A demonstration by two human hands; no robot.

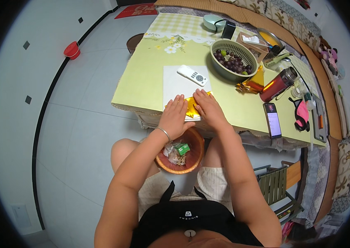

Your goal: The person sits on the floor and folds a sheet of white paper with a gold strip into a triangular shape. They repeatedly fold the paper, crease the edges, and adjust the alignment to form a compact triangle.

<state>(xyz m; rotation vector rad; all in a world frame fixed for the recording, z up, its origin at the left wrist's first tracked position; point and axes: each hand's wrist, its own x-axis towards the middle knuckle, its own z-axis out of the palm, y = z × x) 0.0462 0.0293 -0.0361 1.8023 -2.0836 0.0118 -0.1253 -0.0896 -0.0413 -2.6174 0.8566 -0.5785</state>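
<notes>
A sheet of shiny gold foil paper (192, 108) lies at the table's near edge, on a white sheet (173, 82). My left hand (175, 117) rests flat over its left side, fingers stretched forward and thumb pointing right. On the right side, my right hand (210, 108) presses down with its fingers extended. Both palms hide much of the foil, so its full outline cannot be seen. Just beyond my fingers, a white remote control (192, 75) lies across the white sheet. Farther right stands a folded gold foil piece (254, 82).
A colander of grapes (213, 58) sits beyond the remote. Right of it are a red thermos (278, 85), a phone (272, 120) and a pink-and-black eye mask (301, 114). Below the table edge, a waste bin (196, 155) stands between my knees. A folding stool (275, 184) is at right.
</notes>
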